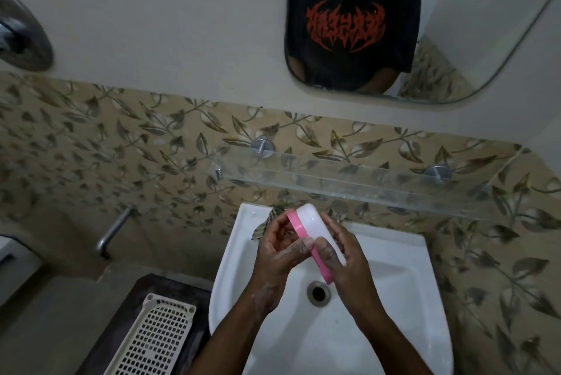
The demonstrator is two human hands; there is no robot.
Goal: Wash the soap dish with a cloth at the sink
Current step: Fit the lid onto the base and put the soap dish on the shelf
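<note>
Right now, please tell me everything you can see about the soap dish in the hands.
The soap dish is an oval case, apparently plastic: a translucent white shell with a pink band along its edge. It is held tilted on its side above the white sink, over the basin near the drain. The right hand wraps the white shell, thumb on the pink band; the soapy left hand touches the pink side. Its inside is not visible. A checked cloth lies behind the hands.
</note>
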